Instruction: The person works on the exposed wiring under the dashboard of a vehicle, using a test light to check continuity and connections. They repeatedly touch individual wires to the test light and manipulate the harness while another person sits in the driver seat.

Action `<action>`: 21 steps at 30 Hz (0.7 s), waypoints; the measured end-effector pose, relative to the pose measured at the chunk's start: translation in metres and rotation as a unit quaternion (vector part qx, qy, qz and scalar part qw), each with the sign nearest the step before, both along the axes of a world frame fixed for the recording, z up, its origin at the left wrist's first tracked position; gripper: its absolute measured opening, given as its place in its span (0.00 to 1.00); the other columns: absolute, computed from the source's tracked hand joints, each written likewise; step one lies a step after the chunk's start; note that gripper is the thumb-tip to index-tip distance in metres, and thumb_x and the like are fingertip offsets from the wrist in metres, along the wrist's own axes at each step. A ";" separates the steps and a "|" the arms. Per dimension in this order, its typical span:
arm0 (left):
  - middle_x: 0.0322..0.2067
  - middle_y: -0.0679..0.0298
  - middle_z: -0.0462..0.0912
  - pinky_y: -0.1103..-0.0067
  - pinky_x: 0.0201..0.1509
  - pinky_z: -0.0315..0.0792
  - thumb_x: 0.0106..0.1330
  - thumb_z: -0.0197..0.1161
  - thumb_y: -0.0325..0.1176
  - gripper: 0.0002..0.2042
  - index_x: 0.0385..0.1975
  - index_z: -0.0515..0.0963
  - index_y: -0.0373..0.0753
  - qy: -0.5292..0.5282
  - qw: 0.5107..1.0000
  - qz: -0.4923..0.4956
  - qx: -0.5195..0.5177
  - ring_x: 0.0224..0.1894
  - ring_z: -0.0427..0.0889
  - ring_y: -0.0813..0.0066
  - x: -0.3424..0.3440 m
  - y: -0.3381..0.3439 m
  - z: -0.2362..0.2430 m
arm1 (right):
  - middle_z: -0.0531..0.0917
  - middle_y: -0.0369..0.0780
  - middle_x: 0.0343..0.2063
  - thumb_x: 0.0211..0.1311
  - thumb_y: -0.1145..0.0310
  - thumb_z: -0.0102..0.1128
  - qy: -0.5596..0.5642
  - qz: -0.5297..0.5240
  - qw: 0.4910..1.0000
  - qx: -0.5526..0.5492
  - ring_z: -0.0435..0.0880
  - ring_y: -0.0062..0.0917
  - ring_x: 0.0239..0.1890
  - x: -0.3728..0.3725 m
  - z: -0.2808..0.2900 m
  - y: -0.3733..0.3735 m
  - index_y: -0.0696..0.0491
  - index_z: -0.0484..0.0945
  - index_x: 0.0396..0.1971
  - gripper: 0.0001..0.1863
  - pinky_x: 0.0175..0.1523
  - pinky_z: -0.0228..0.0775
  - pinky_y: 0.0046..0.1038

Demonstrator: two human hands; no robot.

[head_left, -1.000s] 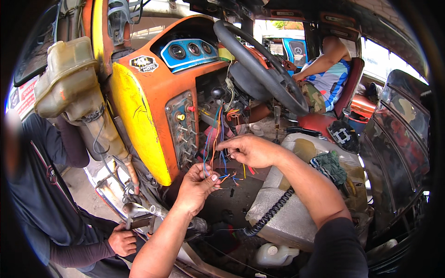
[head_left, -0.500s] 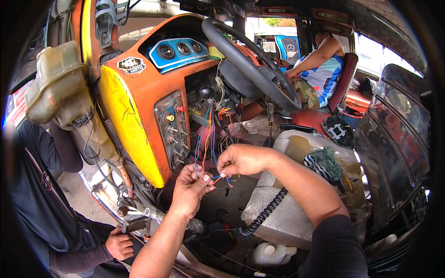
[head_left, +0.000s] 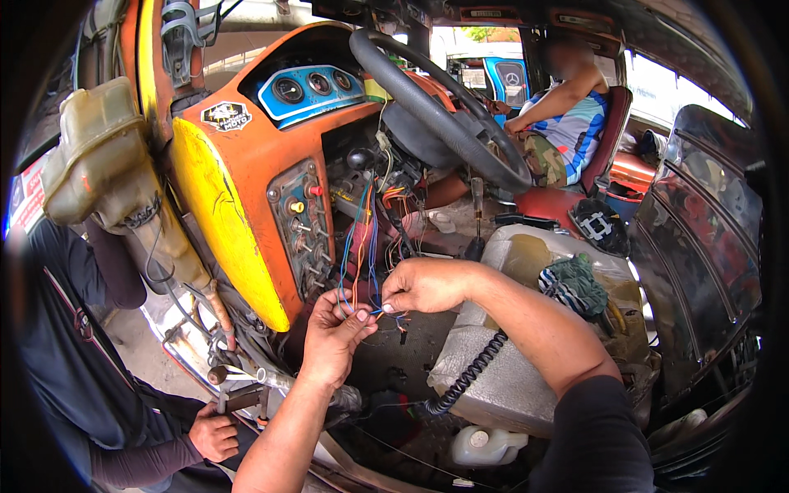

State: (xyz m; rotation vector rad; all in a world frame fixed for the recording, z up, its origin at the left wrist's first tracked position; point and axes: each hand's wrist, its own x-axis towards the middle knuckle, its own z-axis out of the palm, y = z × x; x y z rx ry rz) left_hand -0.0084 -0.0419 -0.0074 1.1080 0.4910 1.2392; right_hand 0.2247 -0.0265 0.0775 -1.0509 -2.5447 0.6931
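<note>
Head view, the only one. Holding a bundle of thin wires [head_left: 358, 246], orange and blue, in the left hand [head_left: 333, 341] — thumb and fingertips clamped together on the strands, just short of the loose ends. Pinching at those ends with the right hand [head_left: 431, 283], thumb and forefinger closed together, close beside the left thumb. Strung down to both hands from below the steering wheel [head_left: 419, 107], to the right of the switch panel [head_left: 302, 238] on the orange dashboard [head_left: 255, 181].

Over the last second: brought the right hand in from beside the hanging strands, pointing forefinger drawn back to a pinch at the tips. Kept the left hold much as before. Read as a shift from picking among strands to two-handed handling of the ends. Too small to tell — whether bare, twisted or joined.

Nearby: below the right forearm, a padded seat [head_left: 485, 361], with a coiled black cable [head_left: 472, 378] across its front and a green cloth [head_left: 575, 283] on top. Well apart, at far left, a co-worker's hand [head_left: 215, 434].
</note>
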 end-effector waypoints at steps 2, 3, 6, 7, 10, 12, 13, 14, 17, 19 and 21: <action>0.40 0.63 0.86 0.78 0.50 0.83 0.68 0.67 0.17 0.21 0.57 0.69 0.39 0.051 0.998 0.015 0.033 0.43 0.86 0.76 0.000 0.000 0.000 | 0.86 0.45 0.27 0.71 0.64 0.62 -0.008 0.005 1.000 -0.013 0.86 0.34 0.30 -0.001 -0.001 0.001 0.59 0.85 0.35 0.13 0.40 0.75 0.37; 0.40 0.63 0.85 0.79 0.50 0.82 0.67 0.68 0.16 0.22 0.57 0.68 0.38 0.087 0.993 0.025 0.074 0.43 0.85 0.77 0.003 0.000 0.000 | 0.87 0.46 0.27 0.70 0.65 0.63 -0.010 0.002 1.000 0.003 0.86 0.35 0.31 -0.002 -0.002 0.001 0.59 0.85 0.34 0.12 0.40 0.75 0.37; 0.40 0.63 0.85 0.81 0.49 0.79 0.65 0.69 0.14 0.24 0.57 0.67 0.36 0.184 0.969 0.072 0.149 0.44 0.84 0.79 0.008 0.004 0.000 | 0.87 0.48 0.28 0.65 0.68 0.65 -0.017 0.003 0.997 0.071 0.88 0.40 0.33 -0.003 -0.004 0.002 0.59 0.85 0.32 0.09 0.41 0.76 0.39; 0.40 0.63 0.85 0.81 0.49 0.79 0.64 0.69 0.13 0.25 0.57 0.66 0.35 0.222 0.957 0.096 0.161 0.44 0.83 0.80 0.010 0.006 0.000 | 0.87 0.48 0.28 0.63 0.69 0.66 -0.024 0.002 0.995 0.102 0.88 0.42 0.34 -0.005 -0.005 0.002 0.59 0.84 0.31 0.08 0.41 0.77 0.40; 0.38 0.64 0.85 0.82 0.46 0.78 0.65 0.67 0.14 0.21 0.53 0.67 0.35 0.199 0.959 0.133 0.149 0.41 0.83 0.80 0.014 0.008 0.000 | 0.86 0.49 0.29 0.58 0.72 0.68 -0.031 -0.006 0.981 0.194 0.88 0.45 0.37 -0.009 -0.007 -0.001 0.58 0.83 0.28 0.05 0.42 0.78 0.42; 0.36 0.64 0.85 0.82 0.42 0.79 0.68 0.65 0.14 0.17 0.50 0.67 0.37 0.144 0.972 0.148 0.112 0.38 0.83 0.81 0.018 0.005 0.001 | 0.86 0.49 0.30 0.56 0.73 0.69 -0.020 -0.009 0.973 0.228 0.88 0.46 0.38 -0.010 -0.007 -0.004 0.58 0.83 0.28 0.05 0.43 0.78 0.43; 0.36 0.65 0.85 0.82 0.41 0.79 0.68 0.65 0.15 0.17 0.49 0.67 0.37 0.131 0.975 0.146 0.101 0.37 0.82 0.82 0.020 0.003 0.002 | 0.86 0.49 0.30 0.55 0.74 0.70 -0.009 -0.008 0.973 0.232 0.87 0.46 0.38 -0.010 -0.005 -0.006 0.58 0.82 0.28 0.05 0.43 0.78 0.44; 0.36 0.65 0.84 0.83 0.40 0.79 0.69 0.64 0.15 0.16 0.49 0.67 0.37 0.115 0.978 0.145 0.096 0.37 0.82 0.82 0.022 0.001 0.003 | 0.85 0.48 0.31 0.55 0.74 0.70 0.010 -0.001 0.970 0.243 0.87 0.46 0.39 -0.010 -0.004 -0.007 0.58 0.82 0.29 0.05 0.43 0.78 0.44; 0.36 0.65 0.84 0.82 0.38 0.78 0.72 0.64 0.18 0.13 0.48 0.67 0.38 0.130 0.975 0.155 0.087 0.35 0.81 0.83 0.021 -0.005 0.009 | 0.84 0.48 0.32 0.57 0.73 0.69 -0.006 -0.002 0.958 0.286 0.87 0.46 0.40 -0.015 -0.003 -0.011 0.58 0.82 0.30 0.05 0.44 0.78 0.45; 0.36 0.66 0.83 0.83 0.38 0.77 0.72 0.63 0.18 0.13 0.48 0.67 0.38 0.154 0.967 0.177 0.103 0.34 0.80 0.83 0.019 -0.006 0.013 | 0.83 0.48 0.32 0.59 0.73 0.67 -0.014 0.011 0.940 0.341 0.86 0.46 0.40 -0.021 -0.004 -0.016 0.58 0.81 0.29 0.05 0.45 0.78 0.45; 0.36 0.66 0.82 0.83 0.39 0.77 0.72 0.62 0.17 0.13 0.48 0.67 0.37 0.135 0.961 0.192 0.149 0.33 0.80 0.82 0.019 -0.006 0.016 | 0.83 0.48 0.32 0.62 0.72 0.66 -0.014 0.007 0.937 0.350 0.86 0.46 0.41 -0.024 -0.004 -0.018 0.58 0.81 0.30 0.05 0.46 0.77 0.45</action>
